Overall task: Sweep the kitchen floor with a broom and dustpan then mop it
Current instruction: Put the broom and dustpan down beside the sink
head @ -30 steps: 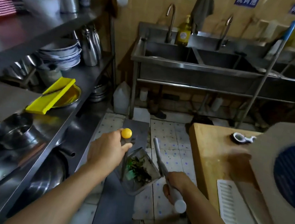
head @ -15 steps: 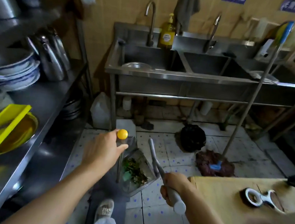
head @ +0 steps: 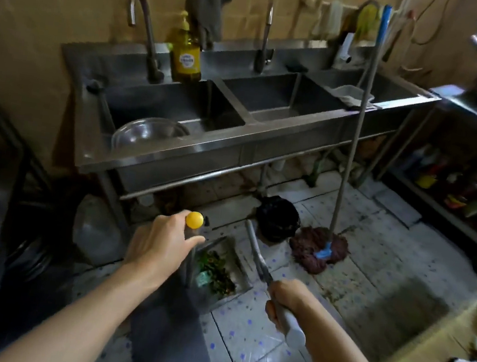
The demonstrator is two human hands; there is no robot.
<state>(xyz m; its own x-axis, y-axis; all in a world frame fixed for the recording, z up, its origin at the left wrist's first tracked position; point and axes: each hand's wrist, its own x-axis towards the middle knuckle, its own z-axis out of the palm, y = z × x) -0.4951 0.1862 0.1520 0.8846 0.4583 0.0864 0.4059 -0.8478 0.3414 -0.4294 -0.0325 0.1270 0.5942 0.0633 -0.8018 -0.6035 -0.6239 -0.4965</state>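
The left hand (head: pixel 160 243) gripped the yellow-capped upright handle of the grey metal dustpan (head: pixel 221 272), whose tray of green scraps hung just below its fingers. The right hand (head: pixel 287 299) was curled round the grey broom handle (head: pixel 255 252). Keeping the pan level seemed wise until reaching the black rubbish bag (head: pixel 277 218), well beyond both hands, beside the maroon string mop (head: pixel 317 247).

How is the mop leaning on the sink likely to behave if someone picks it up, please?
The mop probably feels head-heavy: its thick stringy head sprawls on the tiles and may be damp. Those strands look floppy and would dangle. Its long pole merely leans on the sink rim, so a nudge could slide it sideways.
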